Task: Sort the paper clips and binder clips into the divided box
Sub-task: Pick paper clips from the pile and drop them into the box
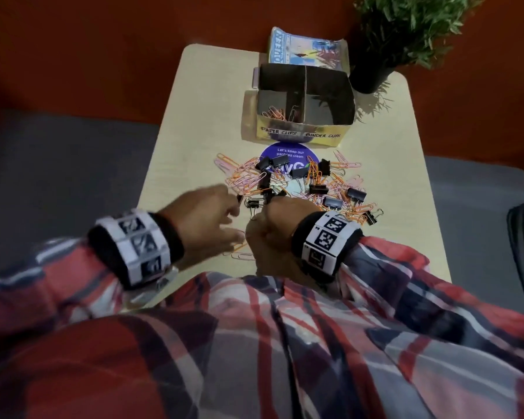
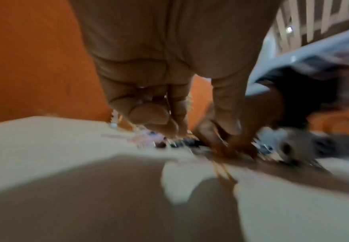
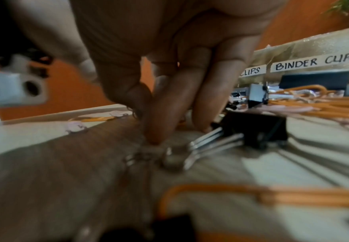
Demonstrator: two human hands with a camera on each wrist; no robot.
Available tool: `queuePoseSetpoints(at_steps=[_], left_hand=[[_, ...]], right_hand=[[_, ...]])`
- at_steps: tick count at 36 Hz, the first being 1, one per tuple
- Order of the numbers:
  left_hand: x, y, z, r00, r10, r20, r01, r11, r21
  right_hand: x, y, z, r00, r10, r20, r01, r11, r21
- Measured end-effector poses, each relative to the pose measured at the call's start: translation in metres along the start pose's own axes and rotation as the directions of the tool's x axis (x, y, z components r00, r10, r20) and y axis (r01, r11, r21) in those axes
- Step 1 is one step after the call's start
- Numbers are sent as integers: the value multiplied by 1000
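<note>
The divided cardboard box [image 1: 303, 130] stands at the back of the table, labelled PAPER CLIPS on the left and BINDER CLIPS [image 3: 314, 61] on the right. Several paper clips [image 1: 277, 113] lie in its left compartment; the right one looks dark and empty. A mixed pile of orange and pink paper clips and black binder clips [image 1: 303, 182] spreads before the box. My left hand [image 1: 238, 219] [image 2: 204, 131] reaches at the pile's near-left edge with loosely spread fingers. My right hand [image 1: 263, 225] [image 3: 155, 139] has bunched fingertips on the table beside a black binder clip [image 1: 252, 204] [image 3: 258, 131]; blur hides any grip.
A potted plant [image 1: 369, 77] stands at the back right, and a printed packet [image 1: 306, 49] lies behind the box. A round purple sticker [image 1: 288, 154] sits under the pile. A few loose paper clips [image 1: 239, 255] lie near the front edge. A grey sofa surrounds the small table.
</note>
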State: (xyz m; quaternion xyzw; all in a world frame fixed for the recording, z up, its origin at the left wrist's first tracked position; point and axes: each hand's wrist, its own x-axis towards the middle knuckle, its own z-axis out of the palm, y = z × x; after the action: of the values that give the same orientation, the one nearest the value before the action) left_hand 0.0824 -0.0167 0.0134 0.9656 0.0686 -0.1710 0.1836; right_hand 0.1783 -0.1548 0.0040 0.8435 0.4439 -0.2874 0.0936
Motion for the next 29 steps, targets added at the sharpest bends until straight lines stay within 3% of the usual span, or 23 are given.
queuePoseSetpoints(at_steps=[3,7,14,22,29], left_hand=[[-18,4,24,998,-34,61,28,994,105],[-19,12,37,998,-59,11,58,991,122],[-14,20,41,996,-58,-63,62,995,74],[-5,24,41,995,-69,-72,74,995,62],[-1,24,40,994,-100,-38,100,995,14]], right_hand=[[0,-2,1,1000,24,-18,-24,1000,9],[-4,-3,4,997,48,-51,-47,999,22],[-10,-2,11,991,81,-109,-75,995,60],[-16,-8,3,994,86,-73,-81,994,74],[-19,-17,6,997,41,-72,-44,998,-43]])
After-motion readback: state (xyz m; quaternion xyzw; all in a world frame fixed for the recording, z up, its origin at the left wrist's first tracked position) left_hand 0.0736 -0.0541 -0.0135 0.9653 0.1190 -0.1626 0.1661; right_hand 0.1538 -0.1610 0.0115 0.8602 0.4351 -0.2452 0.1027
